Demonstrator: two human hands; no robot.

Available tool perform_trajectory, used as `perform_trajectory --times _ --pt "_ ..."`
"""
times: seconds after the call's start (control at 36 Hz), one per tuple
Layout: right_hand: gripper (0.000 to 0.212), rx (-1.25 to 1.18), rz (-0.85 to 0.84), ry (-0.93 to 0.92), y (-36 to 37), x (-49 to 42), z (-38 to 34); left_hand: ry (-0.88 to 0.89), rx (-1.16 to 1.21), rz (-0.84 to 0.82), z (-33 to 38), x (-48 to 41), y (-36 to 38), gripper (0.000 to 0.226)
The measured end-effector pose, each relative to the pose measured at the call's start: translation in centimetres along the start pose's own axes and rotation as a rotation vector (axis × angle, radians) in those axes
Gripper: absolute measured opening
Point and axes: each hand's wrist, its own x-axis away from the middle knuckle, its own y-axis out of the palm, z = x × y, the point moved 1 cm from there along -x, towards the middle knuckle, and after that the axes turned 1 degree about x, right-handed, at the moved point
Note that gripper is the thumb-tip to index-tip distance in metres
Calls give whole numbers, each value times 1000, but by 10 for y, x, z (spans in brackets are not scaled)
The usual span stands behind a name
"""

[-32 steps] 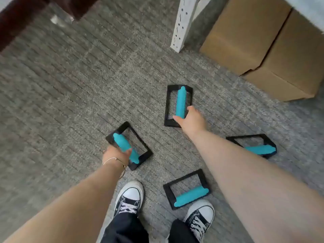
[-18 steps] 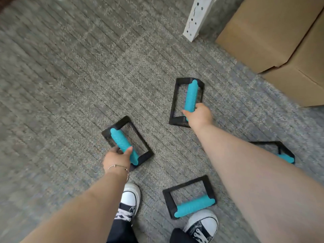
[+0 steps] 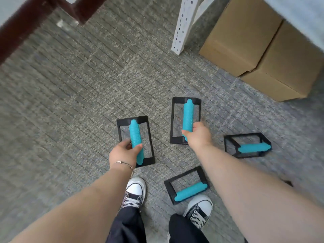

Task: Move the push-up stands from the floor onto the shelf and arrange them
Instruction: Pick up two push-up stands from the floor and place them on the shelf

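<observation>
Several push-up stands with black frames and teal grips are in view over the grey carpet. My left hand (image 3: 125, 152) is closed around the teal grip of the left stand (image 3: 135, 135), which looks lifted off the floor. My right hand (image 3: 198, 135) grips the near end of the teal handle of the middle stand (image 3: 187, 114). A third stand (image 3: 252, 147) rests on the carpet to the right. A fourth stand (image 3: 190, 190) lies by my right shoe.
A white perforated shelf post (image 3: 182, 27) stands on the carpet at the top middle. Two cardboard boxes (image 3: 263, 50) sit to its right. A dark wooden edge (image 3: 26, 20) runs along the top left. My two shoes (image 3: 135, 192) are at the bottom.
Both hands have tightened on their grips. The left stand has turned from slanted to nearly upright in view and moved up. The camera view has shifted.
</observation>
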Motion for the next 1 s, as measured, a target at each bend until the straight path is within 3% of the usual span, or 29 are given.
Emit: perform_trajectory --times 0.36,0.67,1.0 --pt "22 -310 30 102 -186 235 -5 246 -160 -124 154 206 -121 55" --pt "21 -493 226 35 -344 398 -39 453 -44 -199 267 385 -196 55" --pt "16 -633 459 -83 -476 495 -70 686 71 -257 363 514 -238 54"
